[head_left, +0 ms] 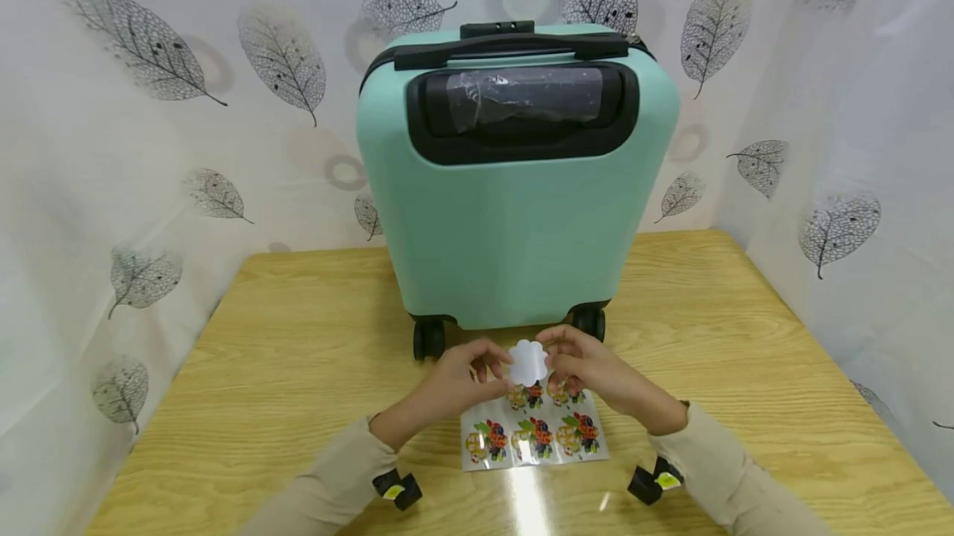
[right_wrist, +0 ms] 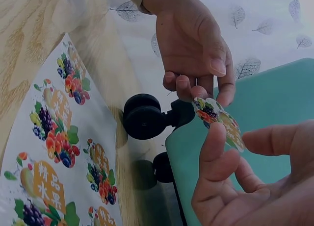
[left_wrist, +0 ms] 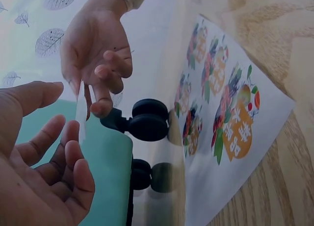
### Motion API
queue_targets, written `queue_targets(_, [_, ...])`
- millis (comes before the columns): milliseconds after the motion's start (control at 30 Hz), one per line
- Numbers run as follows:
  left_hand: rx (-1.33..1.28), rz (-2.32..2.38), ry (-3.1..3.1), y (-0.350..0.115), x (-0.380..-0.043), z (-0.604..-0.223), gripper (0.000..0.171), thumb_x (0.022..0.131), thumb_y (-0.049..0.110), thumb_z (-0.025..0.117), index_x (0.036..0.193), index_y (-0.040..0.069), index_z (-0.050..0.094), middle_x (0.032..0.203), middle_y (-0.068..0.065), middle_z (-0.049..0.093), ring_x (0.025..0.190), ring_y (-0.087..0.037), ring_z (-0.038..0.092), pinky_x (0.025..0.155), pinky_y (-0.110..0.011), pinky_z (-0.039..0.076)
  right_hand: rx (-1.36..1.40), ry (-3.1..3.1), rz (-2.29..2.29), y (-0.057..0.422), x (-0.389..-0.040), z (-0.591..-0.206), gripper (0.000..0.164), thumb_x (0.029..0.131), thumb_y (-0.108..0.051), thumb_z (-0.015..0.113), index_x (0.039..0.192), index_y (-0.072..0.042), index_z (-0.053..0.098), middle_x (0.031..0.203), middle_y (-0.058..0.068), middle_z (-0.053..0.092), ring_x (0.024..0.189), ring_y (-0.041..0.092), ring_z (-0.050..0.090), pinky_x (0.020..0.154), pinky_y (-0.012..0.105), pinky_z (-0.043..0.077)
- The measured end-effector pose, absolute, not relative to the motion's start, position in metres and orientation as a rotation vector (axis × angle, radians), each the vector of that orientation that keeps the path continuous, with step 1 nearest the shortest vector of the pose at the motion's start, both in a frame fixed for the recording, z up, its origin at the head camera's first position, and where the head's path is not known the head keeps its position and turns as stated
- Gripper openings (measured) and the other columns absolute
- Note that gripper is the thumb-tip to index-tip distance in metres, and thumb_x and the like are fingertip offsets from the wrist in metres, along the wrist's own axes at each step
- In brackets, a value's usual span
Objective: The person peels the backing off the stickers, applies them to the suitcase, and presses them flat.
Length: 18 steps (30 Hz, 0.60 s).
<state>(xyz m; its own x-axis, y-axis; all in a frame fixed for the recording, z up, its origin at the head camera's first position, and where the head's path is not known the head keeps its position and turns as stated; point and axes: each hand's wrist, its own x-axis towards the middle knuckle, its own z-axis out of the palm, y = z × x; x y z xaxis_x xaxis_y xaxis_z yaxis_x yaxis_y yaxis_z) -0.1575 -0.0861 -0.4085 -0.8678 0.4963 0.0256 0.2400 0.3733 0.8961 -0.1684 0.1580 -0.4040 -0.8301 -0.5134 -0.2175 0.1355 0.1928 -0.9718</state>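
Note:
Between the two hands is a scalloped round fruit sticker (head_left: pixel 528 363); its white back faces the head camera, its printed side (right_wrist: pixel 216 115) shows in the right wrist view. My right hand (head_left: pixel 592 366) pinches the sticker's edge between thumb and finger. My left hand (head_left: pixel 458 383) is at the opposite edge. There a left fingertip seems to touch the sticker, while the left thumb (left_wrist: pixel 41 94) stands apart from it. Below the hands lies a sheet of fruit stickers (head_left: pixel 532 440) with several printed bunches and orange lettering, its far part partly hidden by the hands.
A mint-green suitcase (head_left: pixel 514 229) stands upright on black wheels (head_left: pixel 429 339) just behind the hands. Its dark handle recess (head_left: pixel 522 142) is partly wrapped in clear film. Everything rests on a wooden table (head_left: pixel 298 337), with a leaf-patterned cloth (head_left: pixel 291 155) behind.

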Motion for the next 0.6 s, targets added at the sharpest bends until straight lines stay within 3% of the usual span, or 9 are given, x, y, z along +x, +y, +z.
queue_targets(600, [0.631, 1.619, 2.401, -0.074, -0.154, -0.422, 0.016, 0.080, 0.010, 0.077, 0.094, 0.011, 0.068, 0.078, 0.002, 0.059, 0.063, -0.005, 0.044, 0.057, -0.018, 0.036, -0.308, 1.931, -1.710, 0.148, -0.166, -0.403, 0.041, 0.100, -0.015, 0.045, 0.134, 0.005, 0.035, 0.094, 0.004, 0.056, 0.072, 0.010, 0.060, 0.061, 0.026, 0.047])
